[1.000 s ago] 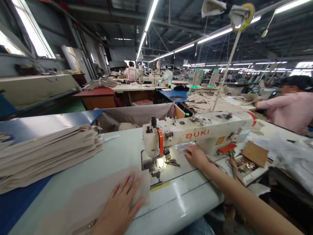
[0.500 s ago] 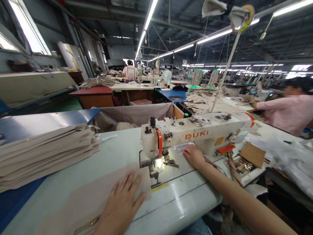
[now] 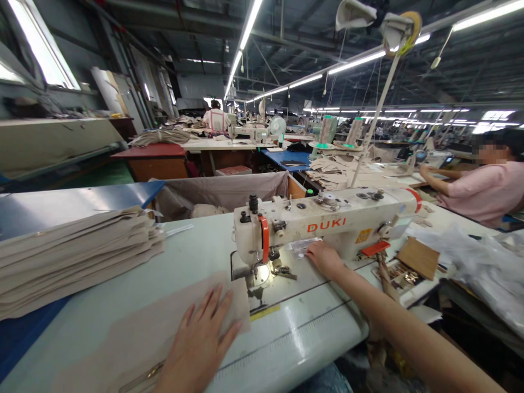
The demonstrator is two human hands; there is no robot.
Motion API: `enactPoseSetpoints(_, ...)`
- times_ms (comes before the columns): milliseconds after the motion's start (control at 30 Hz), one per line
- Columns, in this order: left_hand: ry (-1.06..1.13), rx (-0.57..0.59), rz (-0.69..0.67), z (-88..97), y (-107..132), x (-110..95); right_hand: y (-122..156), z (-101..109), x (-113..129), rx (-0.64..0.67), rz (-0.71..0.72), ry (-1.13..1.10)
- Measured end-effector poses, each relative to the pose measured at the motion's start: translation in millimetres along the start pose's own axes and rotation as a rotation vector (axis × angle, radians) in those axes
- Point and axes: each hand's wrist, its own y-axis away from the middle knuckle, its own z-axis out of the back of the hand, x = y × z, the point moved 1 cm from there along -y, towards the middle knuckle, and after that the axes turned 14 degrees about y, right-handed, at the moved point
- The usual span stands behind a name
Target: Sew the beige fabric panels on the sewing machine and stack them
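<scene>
My left hand (image 3: 200,333) lies flat with fingers spread on a beige fabric panel (image 3: 139,322), left of the needle area. A zipper (image 3: 149,374) with a gold-coloured pull shows in the panel beside my wrist. Under the arm of the white sewing machine (image 3: 327,221), my right hand (image 3: 325,261) has its fingers bent together at the edge of clear plastic pieces (image 3: 302,248); the fingertips are partly hidden. The lit presser foot (image 3: 260,270) stands between my hands, with no fabric beneath it.
A stack of beige fabric panels (image 3: 77,256) lies at the left. On the right are a tray of metal parts (image 3: 405,275), a brown card piece (image 3: 418,256) and crumpled clear plastic (image 3: 487,267). A cloth-lined bin (image 3: 225,191) stands behind the machine. A co-worker (image 3: 487,180) sits at the right.
The clear plastic by my right fingertips has shifted and tilted slightly. My left hand stays on the panel. The co-worker's arms have moved, and the whole view has shifted a little.
</scene>
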Motion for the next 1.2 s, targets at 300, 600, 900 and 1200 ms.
enactPoseSetpoints(300, 0.004, -0.024, -0.027, -0.8, 0.7, 0.5, 6.2, 0.3, -3.1, -0.057, -0.059, -0.079)
enactPoseSetpoints(600, 0.056, -0.204, -0.142, 0.7, 3.6, 8.6, 13.1, 8.2, -7.4, -0.117, -0.090, -0.212)
enactPoseSetpoints(900, 1.239, -0.015, 0.248, 11.0, 7.5, -45.1, 70.2, 36.1, 117.3, -0.235, 0.377, -0.237)
enactPoseSetpoints(1200, 1.366, 0.056, 0.549, 27.7, 14.7, -3.0, 58.5, 24.2, 151.1, -0.071, 0.108, -0.983)
